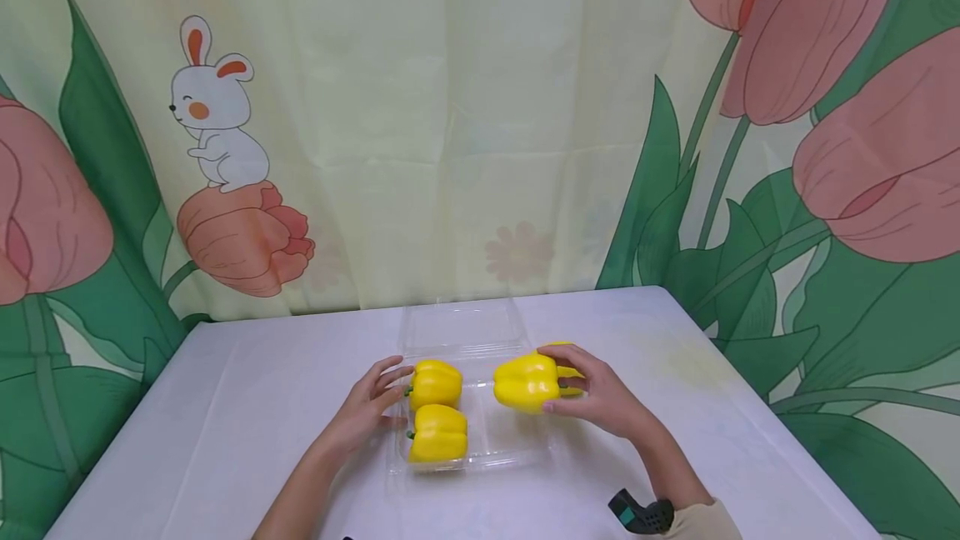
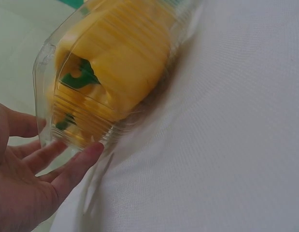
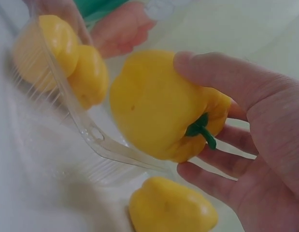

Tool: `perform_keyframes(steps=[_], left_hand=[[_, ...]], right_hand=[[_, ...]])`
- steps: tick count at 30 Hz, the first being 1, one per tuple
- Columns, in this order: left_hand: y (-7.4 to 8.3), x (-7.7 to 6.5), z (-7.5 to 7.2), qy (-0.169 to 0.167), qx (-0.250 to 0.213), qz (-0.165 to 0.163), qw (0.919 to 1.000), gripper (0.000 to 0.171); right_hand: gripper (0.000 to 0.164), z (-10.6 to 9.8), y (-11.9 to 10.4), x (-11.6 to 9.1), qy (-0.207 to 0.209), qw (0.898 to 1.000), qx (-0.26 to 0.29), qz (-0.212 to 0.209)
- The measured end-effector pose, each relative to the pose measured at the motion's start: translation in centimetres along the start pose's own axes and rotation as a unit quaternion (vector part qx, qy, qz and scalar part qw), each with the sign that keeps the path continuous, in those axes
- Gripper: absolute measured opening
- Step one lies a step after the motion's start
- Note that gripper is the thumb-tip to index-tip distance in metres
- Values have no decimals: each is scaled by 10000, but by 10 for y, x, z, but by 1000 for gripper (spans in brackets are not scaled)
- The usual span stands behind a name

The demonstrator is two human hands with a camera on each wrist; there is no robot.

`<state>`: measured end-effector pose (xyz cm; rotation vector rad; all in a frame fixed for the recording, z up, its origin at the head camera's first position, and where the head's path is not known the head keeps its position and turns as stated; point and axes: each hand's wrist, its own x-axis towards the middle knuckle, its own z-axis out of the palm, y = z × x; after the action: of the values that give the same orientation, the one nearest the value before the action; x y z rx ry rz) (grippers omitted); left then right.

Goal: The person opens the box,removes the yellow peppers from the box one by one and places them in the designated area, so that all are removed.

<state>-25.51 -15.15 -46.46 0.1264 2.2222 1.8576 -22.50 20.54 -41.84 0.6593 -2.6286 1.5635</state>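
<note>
Nearby, two peppers [image 1: 439,436] in the clear tray [image 1: 486,433], printed curtain [image 1: 450,107] behind.

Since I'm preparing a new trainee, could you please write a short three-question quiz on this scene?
1. How many yellow peppers sit inside the clear container?
2. True or false: the lid is closed over the container.
3. What does the right hand hold? A) nothing; B) a sheet of paper; C) a single pepper.

Key:
1. Two.
2. False; it lies open at the far side.
3. C; its fingers hold it.
</note>
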Motion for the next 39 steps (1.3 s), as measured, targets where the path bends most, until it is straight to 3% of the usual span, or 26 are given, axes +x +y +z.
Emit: perform_keyframes(steps=[13,39], left_hand=[[-2,0,-2,-16,-14,-14,10000,53],[0,1,0,-4,-16,-1,10000,52]], right_hand=[[69,-1,3,-6,143,9997,-57,185],[65,-14,3,-17,272,9991,-254,220]])
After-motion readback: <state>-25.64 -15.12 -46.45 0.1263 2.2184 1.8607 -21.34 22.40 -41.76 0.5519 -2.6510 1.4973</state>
